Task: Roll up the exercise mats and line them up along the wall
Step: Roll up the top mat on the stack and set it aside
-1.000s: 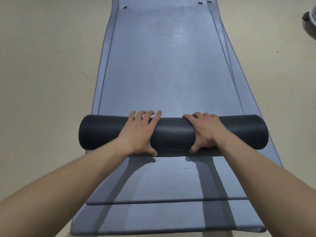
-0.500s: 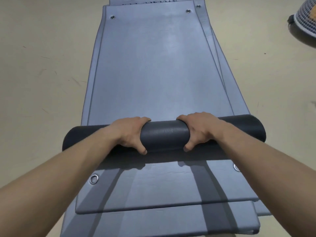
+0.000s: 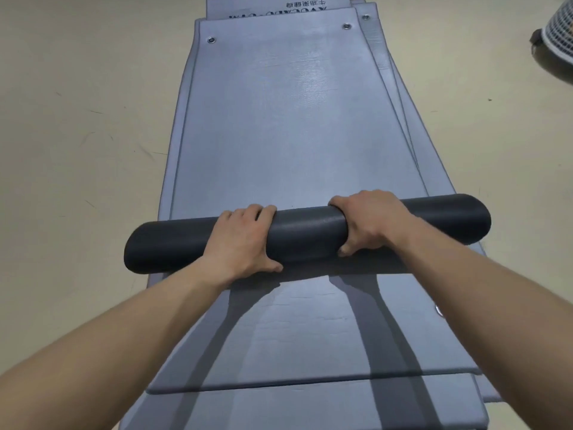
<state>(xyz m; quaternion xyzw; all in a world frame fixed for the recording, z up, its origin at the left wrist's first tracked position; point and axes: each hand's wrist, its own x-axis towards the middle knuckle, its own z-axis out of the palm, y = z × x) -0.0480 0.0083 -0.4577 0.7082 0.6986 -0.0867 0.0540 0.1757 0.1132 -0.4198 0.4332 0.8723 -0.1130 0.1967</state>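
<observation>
A grey exercise mat (image 3: 279,119) lies flat on the floor, stretching away from me, its near part wound into a dark roll (image 3: 305,232) lying across it. My left hand (image 3: 245,240) grips the roll left of centre, fingers curled over the top and thumb on the near side. My right hand (image 3: 369,221) grips it right of centre the same way. Under the top mat lie more flat grey mats (image 3: 279,401), their edges showing at the near end, the far end and the right side. Metal eyelets sit at the top mat's far corners.
Beige floor (image 3: 77,150) lies on both sides of the mat stack. A white mesh basket (image 3: 558,35) stands at the upper right edge of view. Printed lettering shows on a lower mat at the far end (image 3: 279,9).
The roll has moved forward along the mat and grown thicker. My hands went from lying over the roll to curling round it, and the far end of the mat has come nearer.
</observation>
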